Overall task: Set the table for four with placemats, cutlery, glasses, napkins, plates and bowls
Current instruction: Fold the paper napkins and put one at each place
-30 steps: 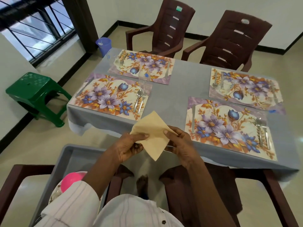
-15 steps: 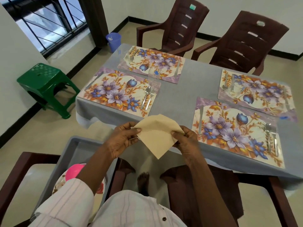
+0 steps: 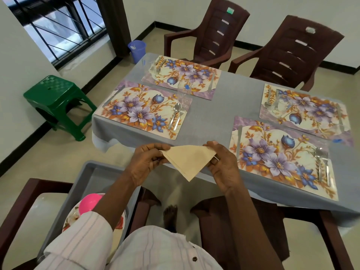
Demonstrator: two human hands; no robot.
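Placemats (image 3: 136,112), cutlery (image 3: 176,115), glasses (image 3: 183,92) sit on desk (image 3: 218,106) beyond both hands; left hand (image 3: 148,162) and right hand (image 3: 224,166) pinch one folded napkin (image 3: 188,160), none placed yet; plates (image 3: 72,219), bowl (image 3: 89,203) wait in tub (image 3: 93,168) behind left hand

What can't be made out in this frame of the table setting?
Head view, the only one:
- Grey tub contents: left sleeve covers most; only a pink bowl and plate rim show.
- Glasses: clear and faint; one glass by the spoon, count unsure.
- Napkin corners: pinched in the left hand and right hand.

A beige napkin (image 3: 188,160), folded into a triangle, is held with its point hanging down.
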